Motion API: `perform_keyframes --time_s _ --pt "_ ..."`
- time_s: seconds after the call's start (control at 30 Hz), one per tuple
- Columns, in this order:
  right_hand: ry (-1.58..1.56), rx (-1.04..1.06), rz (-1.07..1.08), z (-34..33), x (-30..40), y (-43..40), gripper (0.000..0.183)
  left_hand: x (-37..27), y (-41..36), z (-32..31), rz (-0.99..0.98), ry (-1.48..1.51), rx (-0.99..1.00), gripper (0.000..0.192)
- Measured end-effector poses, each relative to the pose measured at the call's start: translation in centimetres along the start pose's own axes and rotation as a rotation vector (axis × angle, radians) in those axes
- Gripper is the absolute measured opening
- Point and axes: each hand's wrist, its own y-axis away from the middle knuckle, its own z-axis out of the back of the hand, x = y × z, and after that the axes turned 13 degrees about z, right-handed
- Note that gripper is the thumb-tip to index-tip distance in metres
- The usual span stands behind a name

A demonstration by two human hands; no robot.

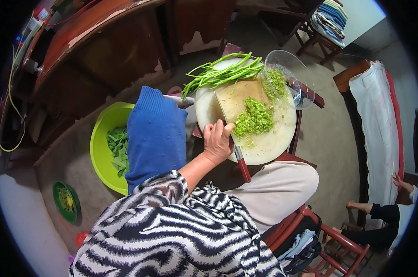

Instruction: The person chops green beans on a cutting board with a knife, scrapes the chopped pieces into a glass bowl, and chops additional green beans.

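Note:
My left hand (217,142) is at the near left of a round whitish chopping board (281,138), its fingers curled around the blade of a cleaver close to the handle. The cleaver's red handle (243,166) sticks out towards me past the board's rim. Right of the blade lies a heap of finely chopped green stems (254,117). Long uncut green stems (226,72) lie in a bundle across the far edge. A clear bowl (304,76) stands tilted at the board's far right, with more chopped bits (276,83) showing through its wall. My right hand is out of view.
At my left stands a lime-green basin (98,149) of leaves, partly behind my blue-covered knee (157,131). A smaller green bowl (75,199) is on the floor. Wooden cabinets (119,52) line the far left. Another person (385,221) is at the right, near a covered bench (378,138).

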Motion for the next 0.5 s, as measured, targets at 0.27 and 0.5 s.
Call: perform_keyframes --time_s 0.27,0.5 --pt "0.004 0.052 -0.006 0.2 0.5 0.5 0.029 -0.1 0.0 -0.1 -0.004 0.006 -0.005 0.051" --pt "0.011 0.205 -0.012 2.2 0.3 0.2 0.027 0.1 0.0 0.0 0.001 0.005 -0.003 0.052"
